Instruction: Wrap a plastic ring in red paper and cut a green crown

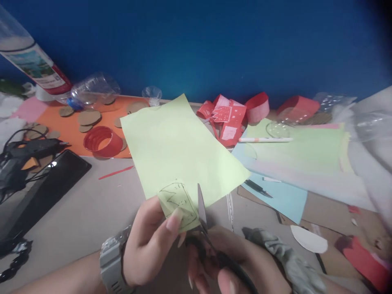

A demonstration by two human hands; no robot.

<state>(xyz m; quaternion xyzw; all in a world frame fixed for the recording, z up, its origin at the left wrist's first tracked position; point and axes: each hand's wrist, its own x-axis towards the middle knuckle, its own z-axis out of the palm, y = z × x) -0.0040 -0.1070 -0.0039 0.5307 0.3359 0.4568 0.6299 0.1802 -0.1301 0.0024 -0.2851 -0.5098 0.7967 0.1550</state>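
Observation:
Between the thumb and fingers of my left hand (pixel 150 241) is a small yellow-green paper piece (pixel 179 200) with dark pen lines drawn on it, among them a zigzag. My right hand (pixel 235 253) is wrapped around the black handles of a pair of scissors (pixel 201 206). The blades point up and away, parted, at the right edge of the small piece. Whether they bite into the paper I cannot tell. Behind both hands a large yellow-green sheet (pixel 180 143) lies on the table at an angle. A grey watch (pixel 113 261) is on my left wrist.
Cardboard discs (pixel 89 117) and a red ring (pixel 103 141) lie on orange paper at left, near a glue gun (pixel 33 147) and a black case (pixel 45 192). Red cut paper (pixel 229 118), a white pen (pixel 266 140) and a craft knife (pixel 259 188) are at right. A blue wall (pixel 214 49) stands behind.

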